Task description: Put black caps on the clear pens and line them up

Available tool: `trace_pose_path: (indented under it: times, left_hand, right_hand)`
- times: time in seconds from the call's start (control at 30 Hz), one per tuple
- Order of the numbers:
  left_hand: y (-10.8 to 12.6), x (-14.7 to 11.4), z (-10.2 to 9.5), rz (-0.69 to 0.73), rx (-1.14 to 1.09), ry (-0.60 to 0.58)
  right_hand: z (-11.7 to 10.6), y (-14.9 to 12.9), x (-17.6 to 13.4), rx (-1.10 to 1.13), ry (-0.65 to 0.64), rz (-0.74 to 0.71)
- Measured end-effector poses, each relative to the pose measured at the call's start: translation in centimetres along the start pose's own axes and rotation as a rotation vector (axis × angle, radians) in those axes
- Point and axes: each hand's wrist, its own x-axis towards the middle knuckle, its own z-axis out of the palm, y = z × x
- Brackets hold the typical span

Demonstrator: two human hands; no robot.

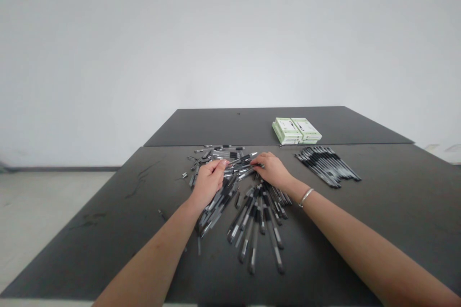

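Note:
A clear-barrelled pen with a black grip (245,158) is pinched between the thumb and fingers of my left hand (209,178), its bare tip pointing right. Close by, my right hand (272,168) is closed at the fingertips around a small dark piece, too small to make out. Beneath both hands spreads a loose heap of pens (223,201), partly hidden by my left hand and wrist. Nearer to me, several pens with dark caps (254,230) fan out on the black table (306,259).
To the right lies a neat row of pens (326,165), side by side. Farther back are stacked green-and-white boxes (297,131), near the seam between the tabletops. Small loose bits (185,175) lie left of the heap. A pale wall (230,33) rises behind the table.

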Motion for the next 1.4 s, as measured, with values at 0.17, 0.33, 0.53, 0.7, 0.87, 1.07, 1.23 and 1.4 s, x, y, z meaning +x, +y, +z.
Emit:
trace_pose_path:
  times: [0.17,0.33,0.53,0.7,0.87,1.07,1.23,1.4]
  left_hand:
    - [-0.1,0.1,-0.1,0.013,-0.006,-0.005]
    - [-0.2,0.2,-0.2,0.01,-0.011,-0.014]
    - [-0.2,0.1,-0.2,0.013,-0.031,-0.014]
    - [0.0,0.0,0.0,0.011,-0.036,-0.028]
    - [-0.1,0.0,0.0,0.009,-0.031,-0.024]
    - [-0.2,0.1,-0.1,0.019,-0.023,-0.023]
    - [-0.1,0.0,0.0,0.019,-0.04,-0.025]
    - [0.0,-0.2,0.2,-0.014,-0.066,-0.059]
  right_hand:
    - [0.1,0.3,0.8,0.011,-0.076,-0.068]
    - [-0.2,-0.2,0.1,0.021,-0.06,-0.08]
    - [-0.9,-3.7,-2.5,0.124,-0.072,-0.26]
    - [-1.0,-6.0,-3.5,0.213,-0.238,-0.398]
    - [-0.8,-6.5,-2.9,0.129,-0.308,-0.463]
    - [-0.8,-7.0,-2.4,0.037,-0.331,-0.455]
    - [-1.1,-7.2,-2.8,0.121,-0.224,-0.363]
    - [-1.7,-5.3,-4.1,0.526,-0.065,0.067]
